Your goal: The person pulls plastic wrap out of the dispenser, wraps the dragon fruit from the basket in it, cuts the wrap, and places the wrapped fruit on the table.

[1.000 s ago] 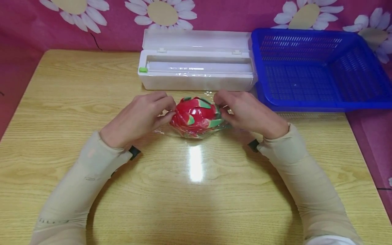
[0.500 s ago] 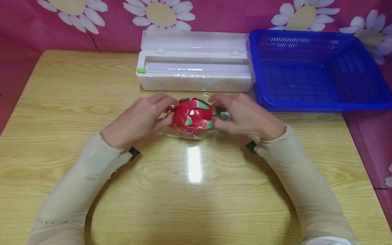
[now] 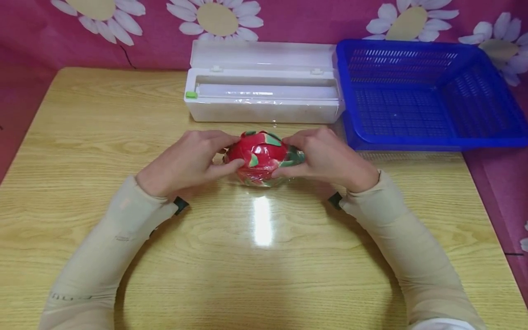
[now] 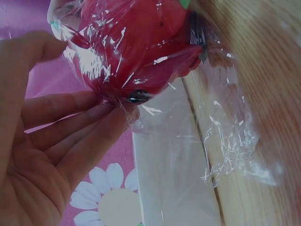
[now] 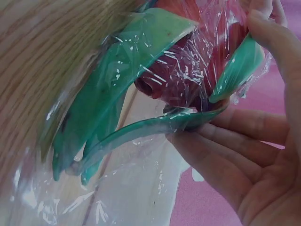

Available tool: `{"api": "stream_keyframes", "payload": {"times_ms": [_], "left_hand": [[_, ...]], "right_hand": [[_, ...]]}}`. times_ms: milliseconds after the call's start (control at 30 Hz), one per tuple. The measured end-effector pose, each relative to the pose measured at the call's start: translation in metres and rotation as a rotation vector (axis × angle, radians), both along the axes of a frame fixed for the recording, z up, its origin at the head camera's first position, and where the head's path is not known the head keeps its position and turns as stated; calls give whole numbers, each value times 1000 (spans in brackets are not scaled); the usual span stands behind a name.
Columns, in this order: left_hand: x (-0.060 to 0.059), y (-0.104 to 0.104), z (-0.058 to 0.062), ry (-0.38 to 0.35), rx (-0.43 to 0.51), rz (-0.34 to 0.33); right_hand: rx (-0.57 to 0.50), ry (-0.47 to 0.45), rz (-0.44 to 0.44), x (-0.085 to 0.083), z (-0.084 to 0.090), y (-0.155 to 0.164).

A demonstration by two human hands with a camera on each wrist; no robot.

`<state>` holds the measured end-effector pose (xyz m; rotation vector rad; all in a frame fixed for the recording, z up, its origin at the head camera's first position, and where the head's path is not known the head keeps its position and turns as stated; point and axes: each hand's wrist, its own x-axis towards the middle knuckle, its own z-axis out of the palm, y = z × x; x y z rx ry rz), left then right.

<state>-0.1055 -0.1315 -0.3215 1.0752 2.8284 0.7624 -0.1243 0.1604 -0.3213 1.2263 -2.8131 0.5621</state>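
Dragonfruit (image 3: 261, 156), red with green scales (image 5: 117, 66) under crinkled clear film (image 4: 228, 134), is pinched by both hands (image 3: 187, 158) (image 3: 330, 158).

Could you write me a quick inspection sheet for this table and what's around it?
Surface: glossy, yellowish wood-grain table.
Job's things: oval red-and-green dragon fruit in crinkled, clear plastic film.
Clutter: white rectangular plastic box, lid up, holding a pale roll; blue slatted plastic basket beside it.
Hands: left hand holds the fruit's left side, right hand its right.
Cables: nothing seen.
Surroundings: pink cloth printed with white daisies, behind the table.
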Motion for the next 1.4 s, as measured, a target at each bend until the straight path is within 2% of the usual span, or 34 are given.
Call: {"api": "stream_keyframes", "payload": {"times_ms": [267, 500, 800, 1133, 1400], "left_hand": [[1, 2, 1, -14, -29, -11], [1, 2, 0, -47, -89, 24], [0, 0, 1, -108, -101, 54], [-4, -3, -2, -140, -2, 24], [-6, -2, -2, -186, 15, 25]], "right_hand": [[8, 11, -5, 1, -2, -1], [48, 7, -32, 1, -3, -2], [67, 24, -38, 0, -6, -5], [9, -50, -6, -7, -7, 2], [-14, -53, 24, -10, -10, 4]]}}
